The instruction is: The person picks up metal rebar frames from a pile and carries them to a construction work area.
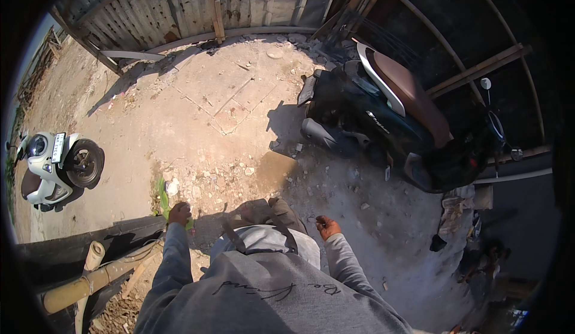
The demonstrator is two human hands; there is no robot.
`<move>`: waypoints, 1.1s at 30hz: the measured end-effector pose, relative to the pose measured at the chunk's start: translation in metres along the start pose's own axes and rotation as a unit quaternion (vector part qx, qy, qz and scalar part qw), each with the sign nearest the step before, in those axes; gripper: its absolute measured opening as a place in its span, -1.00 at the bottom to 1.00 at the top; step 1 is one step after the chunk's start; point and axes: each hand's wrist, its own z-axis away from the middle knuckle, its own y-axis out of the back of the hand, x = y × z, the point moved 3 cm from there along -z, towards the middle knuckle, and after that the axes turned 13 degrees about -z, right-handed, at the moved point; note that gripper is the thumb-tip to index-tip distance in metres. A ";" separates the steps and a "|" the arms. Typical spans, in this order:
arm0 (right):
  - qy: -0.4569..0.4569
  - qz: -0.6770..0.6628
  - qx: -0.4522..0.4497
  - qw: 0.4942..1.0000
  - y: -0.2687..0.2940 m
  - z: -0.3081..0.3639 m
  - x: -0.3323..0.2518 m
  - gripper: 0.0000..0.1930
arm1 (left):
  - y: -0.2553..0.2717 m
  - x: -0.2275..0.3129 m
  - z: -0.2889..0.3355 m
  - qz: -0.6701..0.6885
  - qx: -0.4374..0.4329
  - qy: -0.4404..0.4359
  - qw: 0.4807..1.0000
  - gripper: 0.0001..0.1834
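My left hand (179, 213) is out in front of me at the lower left, its fingers closed; a green leaf-like thing (163, 197) lies on the ground right beside it, and I cannot tell whether the hand grips it. My right hand (327, 226) hangs at the lower middle with curled fingers around something small and dark that is too small to name. Both arms are in grey sleeves. My knee in brown trousers (281, 211) shows between the hands, above a grey shirt.
A dark scooter with a brown seat (389, 124) is parked at the right under a wooden frame. A white scooter (57, 166) stands at the far left. Corrugated metal fencing (197, 5) closes the back. Bamboo poles (90, 280) lie lower left. Rubble covers the dirt ground.
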 end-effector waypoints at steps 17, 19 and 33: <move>0.128 0.158 0.075 0.976 0.143 -0.326 -0.195 -0.66 | -0.092 0.171 -0.129 -0.024 -0.029 0.094 0.995 -0.62; 0.186 0.083 0.140 0.969 0.180 -0.356 -0.270 -0.68 | -0.106 0.205 -0.142 -0.037 -0.029 0.081 0.996 -0.61; 0.046 0.179 0.509 0.841 0.384 -0.528 -0.349 -0.56 | -0.110 0.395 -0.353 -0.189 -0.130 0.072 0.971 -0.67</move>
